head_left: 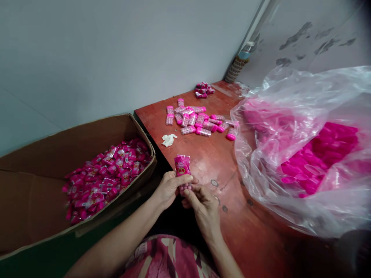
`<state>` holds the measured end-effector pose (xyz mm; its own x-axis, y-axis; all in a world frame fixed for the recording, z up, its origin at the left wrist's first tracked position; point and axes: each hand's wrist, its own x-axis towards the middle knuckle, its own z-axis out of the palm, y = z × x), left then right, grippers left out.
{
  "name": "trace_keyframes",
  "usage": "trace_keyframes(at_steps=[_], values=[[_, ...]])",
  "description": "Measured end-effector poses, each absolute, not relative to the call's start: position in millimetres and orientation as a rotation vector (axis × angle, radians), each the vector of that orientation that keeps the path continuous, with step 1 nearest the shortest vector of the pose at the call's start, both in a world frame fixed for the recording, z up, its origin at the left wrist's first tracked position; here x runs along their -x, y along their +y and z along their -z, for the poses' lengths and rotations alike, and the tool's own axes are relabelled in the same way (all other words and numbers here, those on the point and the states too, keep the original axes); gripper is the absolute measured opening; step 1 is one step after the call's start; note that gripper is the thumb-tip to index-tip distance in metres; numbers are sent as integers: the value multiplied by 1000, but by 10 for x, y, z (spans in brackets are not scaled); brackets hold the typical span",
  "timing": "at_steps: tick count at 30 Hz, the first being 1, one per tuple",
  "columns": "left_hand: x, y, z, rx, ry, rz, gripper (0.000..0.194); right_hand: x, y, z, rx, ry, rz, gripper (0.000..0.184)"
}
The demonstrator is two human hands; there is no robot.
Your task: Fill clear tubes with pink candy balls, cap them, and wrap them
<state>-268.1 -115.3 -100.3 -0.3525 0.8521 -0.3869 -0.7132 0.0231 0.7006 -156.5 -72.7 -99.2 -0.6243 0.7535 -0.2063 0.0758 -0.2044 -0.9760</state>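
Note:
Between my two hands is a small clear candy container (185,187) of pink balls, with a printed pink wrapper (182,164) over its upper part. My left hand (171,187) is closed on it, its thumb lying across the wrapper. My right hand (204,206) pinches the lower end with thumb and fingers. Both hands are over the near left edge of the red table (208,162). Farther back on the table lie several pink-capped candy containers (191,119), without printed wrappers.
On my left stands a cardboard box (23,197) with many wrapped containers (107,173). A large clear plastic bag (261,185) of pink plastic pieces (315,162) covers the table's right side. A pink wrapper pile (203,90), white scrap (168,139) and bottle (239,63) are farther back.

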Motion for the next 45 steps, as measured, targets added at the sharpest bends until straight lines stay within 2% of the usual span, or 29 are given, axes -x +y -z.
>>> trace_keyframes(at_steps=[10, 18, 22, 24, 26, 28, 32, 35, 38, 45], values=[[2528, -1208, 1018, -102, 910, -1785, 27, 1621, -641, 1083, 992, -1244, -2035, 21], [2506, -1238, 1053, -84, 951, -1856, 23, 1743, -636, 1084, 972, -1253, -1992, 22], [2696, -1336, 956, 3, 983, -2063, 19, 1819, -622, 1030, 918, -1314, -2028, 23], [2869, -1408, 906, 48, 1021, -2239, 27, 1800, -587, 1011, 924, -1340, -2008, 24], [3016, -1443, 906, 12, 1135, -2295, 44, 1757, -531, 1010, 942, -1372, -1971, 24], [3091, -1406, 978, -197, 1430, -2156, 49, 1714, -468, 1025, 955, -1412, -1936, 20], [3077, -1164, 1251, -983, 2158, -1575, 37, 1671, -376, 1032, 971, -1523, -1882, 18], [3062, -1005, 1411, -1309, 2387, -1253, 29, 1669, -333, 994, 988, -1586, -1852, 20], [3073, -941, 1473, -1377, 2486, -1163, 25, 1685, -275, 963, 1007, -1609, -1826, 21], [3021, -949, 1482, -1394, 2551, -1208, 22, 1746, -175, 953, 932, -1704, -1785, 23]])
